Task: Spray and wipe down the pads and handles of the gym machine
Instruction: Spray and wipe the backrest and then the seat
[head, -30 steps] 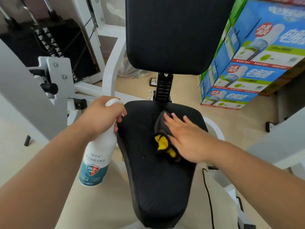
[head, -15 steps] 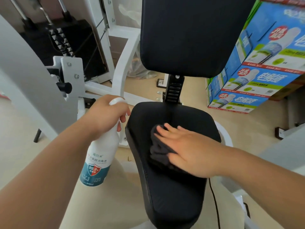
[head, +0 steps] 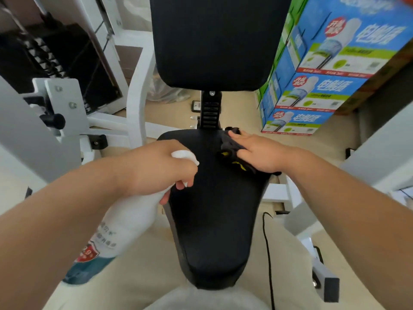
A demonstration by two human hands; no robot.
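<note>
Fingers [head: 237, 135] of our right hand [head: 261, 153] lie straight, close together, pressing cloth [head: 229, 147] onto seat pad [head: 214, 209], far right; left hand [head: 156, 168] grips spray bottle [head: 125, 220]. Seat wipe underway, we judge; back pad [head: 214, 41] and handles still to do.

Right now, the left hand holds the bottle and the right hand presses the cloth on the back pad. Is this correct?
Not quite. The right hand presses the cloth on the seat pad, near its far right corner, not on the back pad, which stands untouched above. The left hand does hold the bottle. The head view shows this.
</note>
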